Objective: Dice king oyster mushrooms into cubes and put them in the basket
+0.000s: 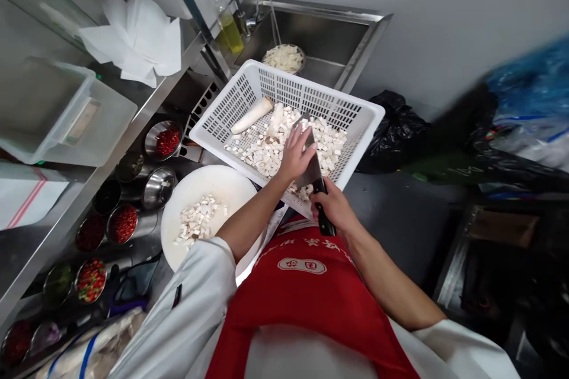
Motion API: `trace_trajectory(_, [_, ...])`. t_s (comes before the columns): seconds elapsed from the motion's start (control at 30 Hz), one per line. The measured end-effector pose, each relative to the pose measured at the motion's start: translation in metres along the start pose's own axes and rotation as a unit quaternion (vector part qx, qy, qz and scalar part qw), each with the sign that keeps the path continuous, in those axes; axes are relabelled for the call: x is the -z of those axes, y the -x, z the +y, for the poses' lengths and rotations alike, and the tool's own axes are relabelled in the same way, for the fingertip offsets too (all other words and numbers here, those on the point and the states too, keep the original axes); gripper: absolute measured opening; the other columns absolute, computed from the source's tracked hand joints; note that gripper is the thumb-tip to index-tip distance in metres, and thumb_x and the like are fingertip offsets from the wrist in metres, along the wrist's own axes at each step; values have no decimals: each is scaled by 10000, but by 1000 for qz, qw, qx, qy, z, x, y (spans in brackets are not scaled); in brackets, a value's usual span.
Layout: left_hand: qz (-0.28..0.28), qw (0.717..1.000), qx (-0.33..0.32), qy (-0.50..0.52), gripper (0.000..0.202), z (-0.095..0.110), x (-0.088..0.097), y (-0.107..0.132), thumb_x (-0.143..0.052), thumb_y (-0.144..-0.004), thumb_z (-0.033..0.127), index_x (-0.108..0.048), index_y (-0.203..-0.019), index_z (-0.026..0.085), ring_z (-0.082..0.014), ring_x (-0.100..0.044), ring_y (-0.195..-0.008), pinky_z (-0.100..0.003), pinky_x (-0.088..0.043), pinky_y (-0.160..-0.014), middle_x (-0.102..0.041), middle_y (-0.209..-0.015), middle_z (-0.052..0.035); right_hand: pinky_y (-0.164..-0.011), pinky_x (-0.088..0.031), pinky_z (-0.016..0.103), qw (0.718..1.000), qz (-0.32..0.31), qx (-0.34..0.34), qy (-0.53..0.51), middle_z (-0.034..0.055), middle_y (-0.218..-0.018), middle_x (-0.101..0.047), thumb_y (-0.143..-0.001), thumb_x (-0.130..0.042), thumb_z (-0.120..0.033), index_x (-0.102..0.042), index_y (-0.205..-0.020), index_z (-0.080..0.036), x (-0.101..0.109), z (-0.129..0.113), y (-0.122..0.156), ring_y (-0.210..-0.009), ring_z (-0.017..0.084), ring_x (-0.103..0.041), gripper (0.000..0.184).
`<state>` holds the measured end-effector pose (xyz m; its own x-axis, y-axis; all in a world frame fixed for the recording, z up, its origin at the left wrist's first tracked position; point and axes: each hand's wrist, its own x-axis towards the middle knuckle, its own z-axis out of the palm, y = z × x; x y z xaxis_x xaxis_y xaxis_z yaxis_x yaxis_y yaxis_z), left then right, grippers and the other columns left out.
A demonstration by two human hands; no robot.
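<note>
The likeliest slip lies at the cleaver [310, 161]: the left hand [296, 156] rests flat against the side of the blade, fingers spread and pressed on the steel, close to the edge — if the palm slides toward that edge while the diced white cubes [271, 151] are pushed off, I judge a cut is possible. The white perforated basket [249, 92] is the second weak point. It sits tilted, one corner toward the person's red apron [311, 302], the far side leaning toward the steel sink [329, 41]; a hard push from the blade could tip it or send cubes over the near rim onto the floor. What props it underneath is hidden.

The right hand [333, 207] is wrapped closed around the cleaver's dark handle [324, 213], wrist low near the apron, blade angled up and forward over the basket's near edge. The left forearm reaches up from the white sleeve [200, 296], crossing over the round white cutting board [231, 189], where a small pile of cubes [198, 222] remains. Inside the basket, two uncut white stalks — one [252, 115] clearly whole — lie beyond the diced heap. Bowls of chopped red chilli [168, 141] line the shelf at left.
</note>
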<state>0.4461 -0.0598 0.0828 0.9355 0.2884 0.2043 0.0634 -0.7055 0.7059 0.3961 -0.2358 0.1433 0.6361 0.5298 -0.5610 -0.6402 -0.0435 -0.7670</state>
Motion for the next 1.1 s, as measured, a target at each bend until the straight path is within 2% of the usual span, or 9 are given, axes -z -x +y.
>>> trace_trajectory(0.07, [-18, 999, -7, -28, 465, -5, -9, -7, -390, -981, 504, -450, -1423, 373, -236, -257, -1486, -486, -282, -1190, -359, -1563, 8, -336, -384, 232, 999, 3, -7, -38, -97, -582, -499, -624, -606, -207, -406, -892, -264, -7, 1, 11, -375, 99, -438, 339])
trace_trajectory(0.2, [-67, 990, 89, -89, 388, -29, -18, -19, -427, -976, 434, -607, -1285, 285, -321, -373, -1416, -609, -190, -1184, -489, -1470, -57, -345, -391, 230, 997, 34, 4, -65, -86, -620, -507, -651, -623, -198, -412, -873, -258, -14, 20, 46, -393, 85, -430, 312])
trace_trajectory(0.33, [-49, 981, 111, -153, 255, -54, 10, -7, -578, -904, 329, -705, -1069, 182, -363, -358, -1410, -596, -123, -1199, -479, -1466, -116, -390, -409, 228, 994, 67, 58, -58, -82, -652, -501, -749, -664, -246, -414, -907, -276, -26, 52, 73, -423, 82, -444, 297])
trace_trajectory(0.47, [104, 983, 90, -120, 249, -93, 94, 44, -544, -930, 383, -682, -1079, 240, -265, -389, -1395, -495, -151, -1226, -527, -1418, -57, -466, -463, 278, 1000, 7, 21, 4, -47, -725, -583, -751, -707, -290, -452, -938, -284, -32, 84, 83, -499, 127, -538, 316])
trace_trajectory(0.57, [201, 950, 202, -129, 319, -144, 183, 124, -554, -910, 476, -685, -1031, 212, -219, -508, -1266, -411, -293, -1178, -622, -1276, -62, -459, -436, 280, 988, -70, -60, 128, -47, -609, -579, -769, -675, -346, -506, -898, -259, -29, 106, 81, -477, 149, -531, 230])
trace_trajectory(0.67, [214, 928, 274, -133, 430, -197, 254, 217, -596, -852, 572, -697, -935, 163, -271, -588, -1127, -478, -374, -1101, -686, -1108, -121, -454, -403, 272, 947, -105, -64, 297, -44, -550, -578, -809, -629, -446, -551, -858, -242, -30, 130, 73, -455, 154, -522, 224])
trace_trajectory(0.73, [180, 927, 310, -109, 479, -220, 274, 270, -620, -810, 618, -702, -960, 170, -300, -580, -1169, -498, -380, -1098, -675, -1162, -126, -476, -413, 277, 925, -106, -42, 363, -30, -557, -602, -828, -597, -502, -558, -826, -234, -37, 146, 67, -470, 162, -550, 271])
trace_trajectory(0.87, [134, 942, 298, -80, 554, -230, 251, 310, -696, -750, 607, -679, -1136, 210, -338, -402, -1390, -549, -221, -1199, -560, -1395, -101, -454, -409, 283, 923, -99, -32, 370, -42, -468, -555, -844, -552, -574, -475, -736, -245, -69, 169, 47, -397, 161, -524, 355])
trace_trajectory(1.1, [38, 981, 178, -65, 704, -213, 206, 267, -690, -766, 603, -525, -1375, 292, -297, -317, -1454, -521, -196, -1213, -443, -1511, -50, -393, -409, 268, 929, -134, -15, 344, -66, -497, -525, -786, -657, -531, -464, -760, -246, -155, 180, -7, -394, 139, -486, 345])
